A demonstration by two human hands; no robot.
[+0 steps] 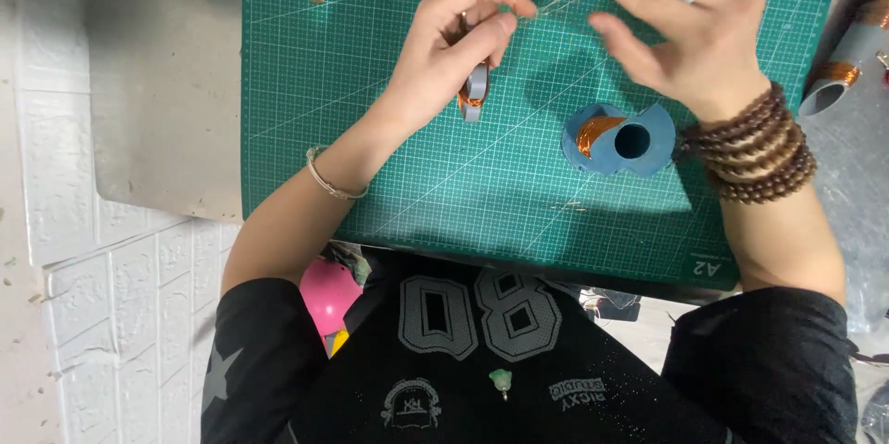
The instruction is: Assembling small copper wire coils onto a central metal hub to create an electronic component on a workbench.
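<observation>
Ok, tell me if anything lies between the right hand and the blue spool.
Nothing visible does: only bare green mat separates the right hand from the blue spool; the left hand is off to the side.

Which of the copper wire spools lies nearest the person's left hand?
The small grey spool wound with copper wire, held under the left hand. The blue spool lies farther right on the green mat, and the grey tube spool sits at the right edge.

Small grey copper-wound bobbin (475, 90), upright on green mat, thin wire (556, 5) trailing.
</observation>
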